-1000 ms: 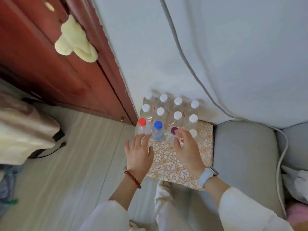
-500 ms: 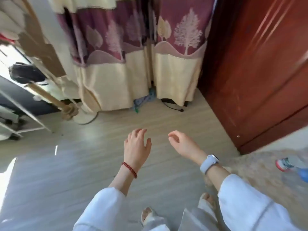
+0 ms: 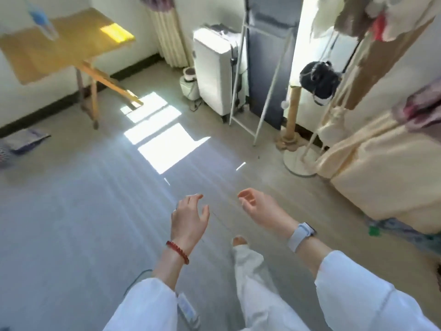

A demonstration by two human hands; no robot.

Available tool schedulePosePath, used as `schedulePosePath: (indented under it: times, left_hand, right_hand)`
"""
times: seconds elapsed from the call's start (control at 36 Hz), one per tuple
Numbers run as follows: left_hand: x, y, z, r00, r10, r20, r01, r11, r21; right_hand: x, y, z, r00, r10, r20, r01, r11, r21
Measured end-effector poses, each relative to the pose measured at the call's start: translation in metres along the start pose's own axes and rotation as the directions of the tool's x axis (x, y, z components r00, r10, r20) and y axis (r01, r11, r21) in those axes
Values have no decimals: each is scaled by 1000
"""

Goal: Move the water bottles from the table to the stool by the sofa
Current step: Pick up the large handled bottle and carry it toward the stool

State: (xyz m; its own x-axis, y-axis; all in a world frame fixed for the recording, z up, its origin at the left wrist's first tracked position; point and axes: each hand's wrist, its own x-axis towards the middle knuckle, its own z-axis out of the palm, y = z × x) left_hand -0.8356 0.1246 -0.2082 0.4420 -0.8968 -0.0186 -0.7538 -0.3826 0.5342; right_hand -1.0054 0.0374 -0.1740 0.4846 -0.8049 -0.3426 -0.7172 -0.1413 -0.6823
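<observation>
Crossing bare floor, we carried nothing: left hand [image 3: 189, 217] and right hand [image 3: 259, 207] hung loose, fingers relaxed, free for the next pickup. One water bottle [image 3: 43, 21] stood far ahead-left of both hands on the wooden table [image 3: 71, 41].

a blurred bottle [image 3: 42, 22] is standing on the wooden table [image 3: 71, 37], its label unreadable. the picture's left edge is cutting off the table.

We can read no text, label, brand, number or sign anywhere in this view. The bottle [image 3: 43, 22] on the tabletop [image 3: 78, 41], far up and left of our grips, is too blurred to show any lettering.
</observation>
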Motion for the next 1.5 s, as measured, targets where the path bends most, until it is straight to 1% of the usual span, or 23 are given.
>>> schedulePosePath:
  times: [0.11,0.22,0.31,0.36,0.44,0.53,0.67,0.83,0.94,1.08,1.19,1.33,1.39,1.5]
  left_hand:
    - [102,-30,-36,991,-93,-93,95,995,17]
    - [198,-47,-83,975,-151,-164,153,988,-2]
    - [252,-69,-122,949,-214,-233,211,977,-38]
    - [267,-78,-138,936,-247,-249,240,969,-61]
    - [305,-121,-170,893,-347,-285,324,938,-125]
    - [346,-176,-202,851,-417,-320,392,909,-141]
    - [431,-274,-265,793,-459,-400,439,887,-147]
    - [542,-372,-356,772,-421,-477,402,904,-147]
    - [618,-421,-403,780,-407,-476,386,911,-146]
    - [722,-477,-442,803,-377,-461,353,925,-142]
    - [807,-521,-465,813,-357,-460,334,933,-135]
    - [922,-580,-503,817,-368,-444,337,929,-151]
    - [968,-603,-520,826,-368,-426,336,930,-151]
    - [1040,-640,-544,819,-377,-433,323,926,-196]
  right_hand:
    - [110,-58,-4,989,-124,83,128,990,-55]
    - [205,-124,-12,968,-201,149,215,973,-81]
    - [270,-178,-8,945,-260,199,285,953,-105]
    - [292,-200,-5,932,-296,209,322,942,-100]
    - [350,-255,15,898,-352,262,385,919,-83]
    - [407,-313,42,859,-414,301,453,888,-73]
    - [507,-410,92,811,-496,310,539,840,-66]
    - [626,-538,132,811,-512,282,549,833,-66]
    - [692,-606,143,812,-523,260,550,835,-39]
    - [784,-664,159,831,-518,201,531,847,-13]
    - [872,-708,174,831,-525,185,534,846,4]
    - [992,-776,190,839,-522,154,526,850,18]
    - [1039,-805,194,854,-506,121,507,862,28]
    - [1117,-847,203,879,-470,82,468,883,38]
